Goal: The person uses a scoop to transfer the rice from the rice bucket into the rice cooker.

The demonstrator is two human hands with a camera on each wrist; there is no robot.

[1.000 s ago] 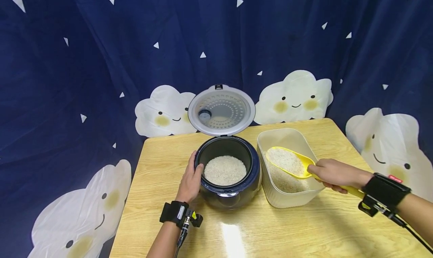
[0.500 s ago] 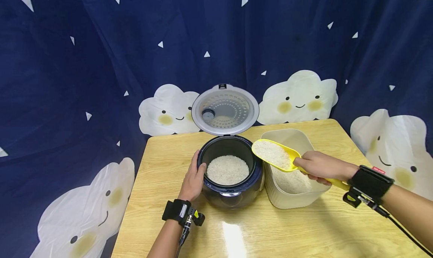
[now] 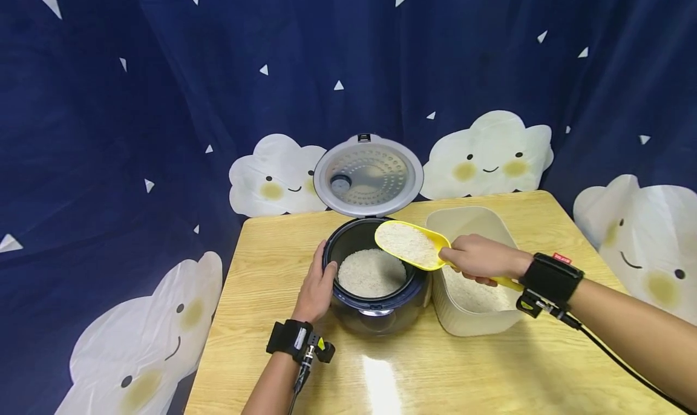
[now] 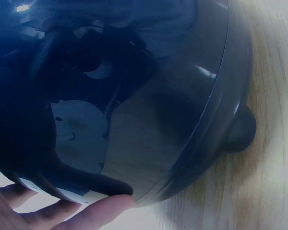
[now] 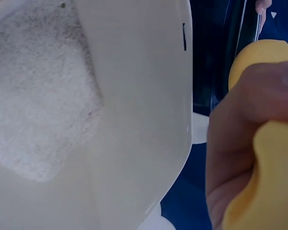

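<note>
My right hand [image 3: 481, 259] grips the handle of a yellow scoop [image 3: 443, 254] heaped with white rice [image 3: 405, 242]. The scoop's bowl hangs level over the right side of the rice cooker [image 3: 376, 321], whose dark inner pot holds more rice [image 3: 370, 274]. Its grey lid [image 3: 368, 176] stands raised at the back. On the cooker's left side rests my left hand [image 3: 316, 291], thumb near the rim. The left wrist view shows those fingers [image 4: 103, 211] against the glossy dark body [image 4: 134, 105]. In the right wrist view my fingers [image 5: 235, 143] curl round the yellow handle [image 5: 278, 182].
A cream bin [image 3: 454, 321] with loose rice [image 3: 474, 291] inside stands just right of the cooker, under my right hand. Both sit on a wood-grain table [image 3: 425, 372]. Behind hangs a dark blue curtain [image 3: 305, 40] with cloud prints.
My right hand has carried the rice-filled scoop leftward from above the bin to over the cooker's pot. My left hand has stayed at the cooker's side. The head view has shifted slightly.
</note>
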